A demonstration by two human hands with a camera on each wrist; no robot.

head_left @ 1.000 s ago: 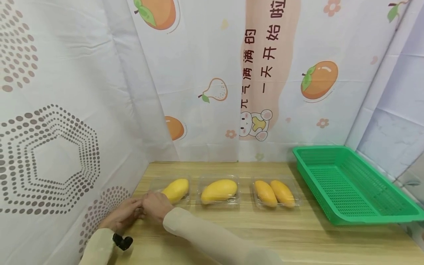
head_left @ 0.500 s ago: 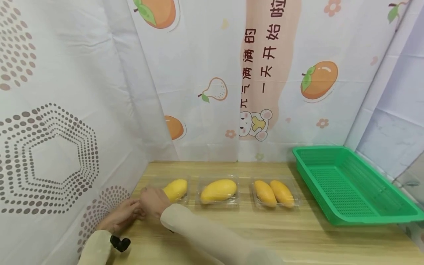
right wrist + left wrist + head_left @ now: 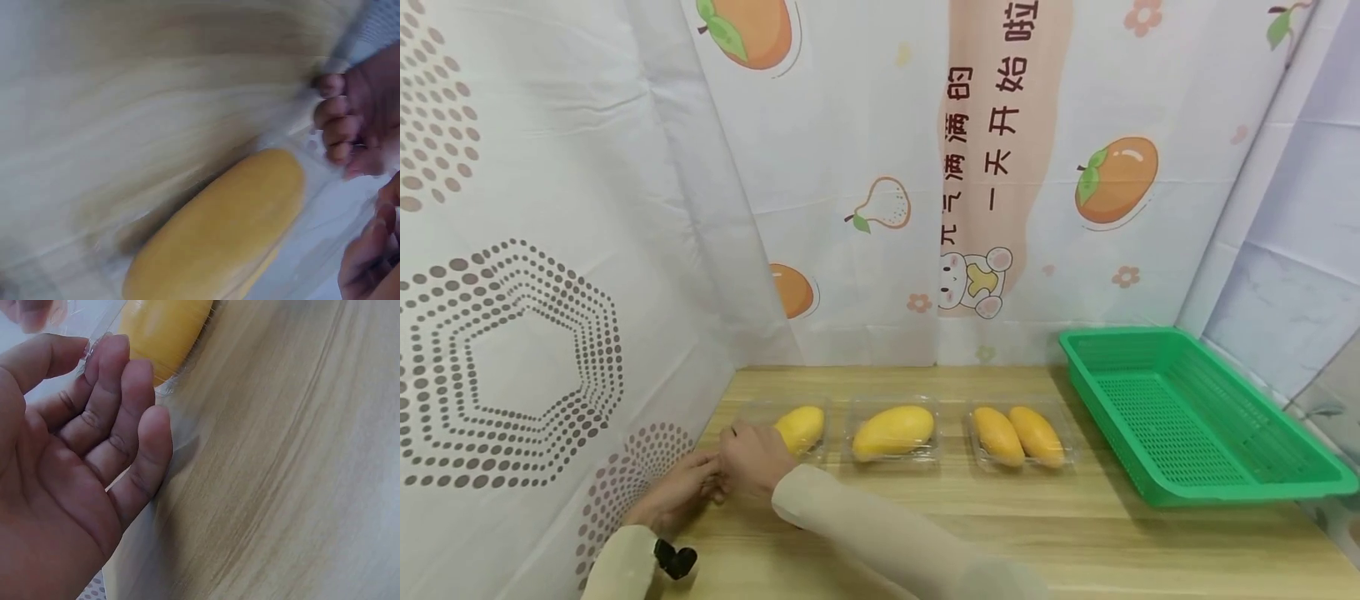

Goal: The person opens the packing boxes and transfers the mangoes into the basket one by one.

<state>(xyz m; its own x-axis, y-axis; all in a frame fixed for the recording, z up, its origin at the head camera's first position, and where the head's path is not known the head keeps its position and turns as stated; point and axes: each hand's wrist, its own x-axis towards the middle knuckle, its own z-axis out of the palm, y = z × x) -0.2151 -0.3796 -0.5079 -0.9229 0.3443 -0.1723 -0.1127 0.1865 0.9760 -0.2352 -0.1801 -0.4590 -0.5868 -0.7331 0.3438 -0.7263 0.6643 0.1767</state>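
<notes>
At the table's left end, a yellow mango (image 3: 801, 428) lies in a clear plastic box (image 3: 763, 410). My left hand (image 3: 679, 490) is at the box's near left corner. In the left wrist view its thumb and index finger (image 3: 100, 353) pinch the plastic edge, the other fingers bent beside it. My right hand (image 3: 754, 454) is close beside the left, over the box's left side. The right wrist view shows its curled fingers (image 3: 365, 250) gathered toward the thumb at the box's edge, the mango alongside. In the head view its fingertips are hidden behind the hand.
To the right stand a clear box (image 3: 895, 398) with one yellow mango (image 3: 893, 433) and a clear box (image 3: 1071, 454) with two orange-yellow mangoes (image 3: 1036, 435). A green plastic basket (image 3: 1247, 498) stands at the far right. Printed curtains (image 3: 835, 133) hang behind and left of the wooden table (image 3: 925, 517).
Both hands stay at the left box's corner. My right hand has shifted slightly, and the box and mango have moved only a little. The view has turned slightly.
</notes>
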